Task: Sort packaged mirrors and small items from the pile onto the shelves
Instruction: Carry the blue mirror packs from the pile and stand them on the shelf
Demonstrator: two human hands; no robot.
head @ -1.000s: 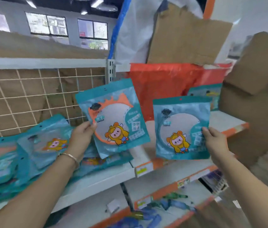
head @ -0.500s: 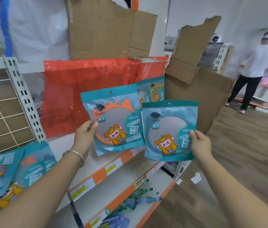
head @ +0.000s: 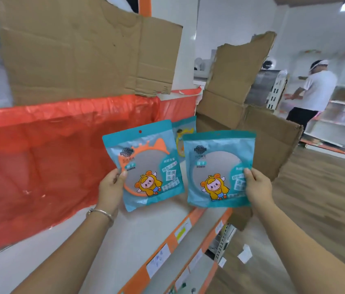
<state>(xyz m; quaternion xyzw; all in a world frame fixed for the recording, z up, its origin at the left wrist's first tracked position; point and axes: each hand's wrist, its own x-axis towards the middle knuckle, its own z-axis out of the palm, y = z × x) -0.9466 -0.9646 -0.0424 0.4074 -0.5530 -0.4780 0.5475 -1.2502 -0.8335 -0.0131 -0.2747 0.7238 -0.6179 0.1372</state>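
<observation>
Placing step: my left hand [head: 111,187] pinches the orange-rimmed mirror packet [head: 146,166] and my right hand [head: 257,187] pinches the plain mirror packet [head: 218,168], both upright over the shelf [head: 142,230] near its right end. Next, I reckon, each must be lowered and stood at the back edge.

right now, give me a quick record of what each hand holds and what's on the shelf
left hand: pinches orange-rimmed mirror packet by its left edge
right hand: pinches pale-rimmed mirror packet by its right edge
held packets: both upright, fronts to camera
shelf: yellow-rimmed packet behind the held two, partly hidden
backdrop: red plastic sheet, cardboard above it
</observation>
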